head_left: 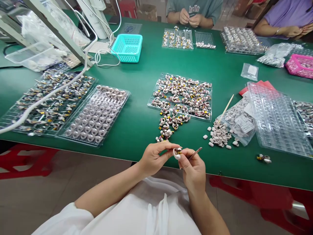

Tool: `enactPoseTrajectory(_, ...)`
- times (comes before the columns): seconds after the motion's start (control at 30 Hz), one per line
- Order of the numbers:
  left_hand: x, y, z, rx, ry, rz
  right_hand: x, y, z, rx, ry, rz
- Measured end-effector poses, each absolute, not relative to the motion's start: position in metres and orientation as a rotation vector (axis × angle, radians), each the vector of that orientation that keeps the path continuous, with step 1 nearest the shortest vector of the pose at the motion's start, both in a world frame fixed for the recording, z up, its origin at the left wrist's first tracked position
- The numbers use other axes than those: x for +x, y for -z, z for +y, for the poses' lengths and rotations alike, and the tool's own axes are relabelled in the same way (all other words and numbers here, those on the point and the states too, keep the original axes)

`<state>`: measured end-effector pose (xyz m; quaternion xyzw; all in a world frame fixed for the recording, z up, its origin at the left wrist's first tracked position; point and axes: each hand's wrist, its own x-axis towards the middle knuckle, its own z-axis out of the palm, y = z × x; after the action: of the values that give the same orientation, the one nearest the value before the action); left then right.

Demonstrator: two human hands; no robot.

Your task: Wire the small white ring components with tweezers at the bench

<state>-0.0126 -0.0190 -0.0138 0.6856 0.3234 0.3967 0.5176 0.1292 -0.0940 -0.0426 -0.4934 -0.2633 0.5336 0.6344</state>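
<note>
Near the table's front edge, my left hand [154, 157] pinches a small white curved earphone-like part [176, 154] with a gold-coloured piece on it. The fingertips of my right hand [194, 166] touch the same part from the other side. A thin dark stick-like tool [195, 152] is also gripped in my right hand, its tip pointing up to the right. Just beyond my hands lies a loose pile of similar parts [171, 123], running up to a clear tray [151, 103] full of them. To the right is a heap of small whitish caps [220, 134].
Filled trays [89, 119] stand at the left, near a turquoise basket [127, 49] and a white cable [49, 98]. An empty-celled clear tray [278, 117] leans at the right beside a plastic bag [241, 120]. Two people [194, 16] work across the green table [137, 130].
</note>
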Motion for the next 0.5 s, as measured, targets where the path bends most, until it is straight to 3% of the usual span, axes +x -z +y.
enactPoseTrajectory(0.5,-0.0138,0.0144,-0.0182,1.594,-0.962,0.770,0.1278,0.0396,-0.0901,-1.102,-1.292,-0.586)
